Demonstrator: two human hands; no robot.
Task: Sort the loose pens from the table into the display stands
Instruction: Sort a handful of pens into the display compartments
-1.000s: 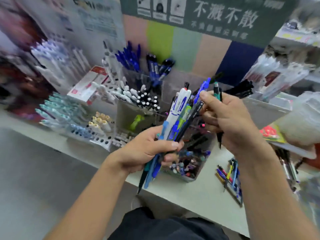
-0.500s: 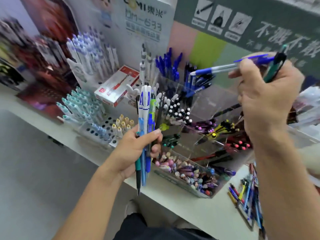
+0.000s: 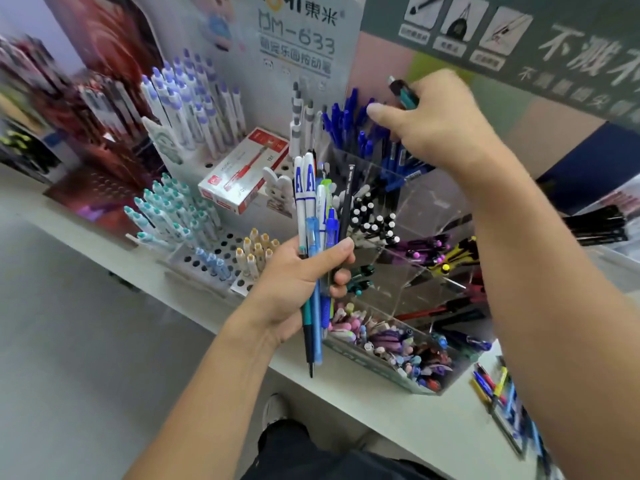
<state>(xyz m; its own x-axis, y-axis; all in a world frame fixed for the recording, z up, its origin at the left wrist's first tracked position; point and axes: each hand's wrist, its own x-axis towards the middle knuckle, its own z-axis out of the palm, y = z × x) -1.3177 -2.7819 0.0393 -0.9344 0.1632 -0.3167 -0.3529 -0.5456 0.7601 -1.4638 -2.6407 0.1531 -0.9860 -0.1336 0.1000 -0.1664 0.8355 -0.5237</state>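
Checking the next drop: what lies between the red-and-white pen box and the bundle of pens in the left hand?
In the head view, a small white rabbit-shaped figure stands between the red-and-white pen box and the bundle of pens.

Red-and-white pen box = landmark, lying tilted on white counter. Behind it: grey backboard w/ print "DM-633" + cartoon figure. Just right of box: small rabbit cutout, upright. Far right & above box: dark green sign w/ white Chinese characters + 3 pictogram panels. Below sign: pastel wall panels, pink/green/tan. Below-left of box, past counter edge: grey floor. Well below box: a shoe on floor.
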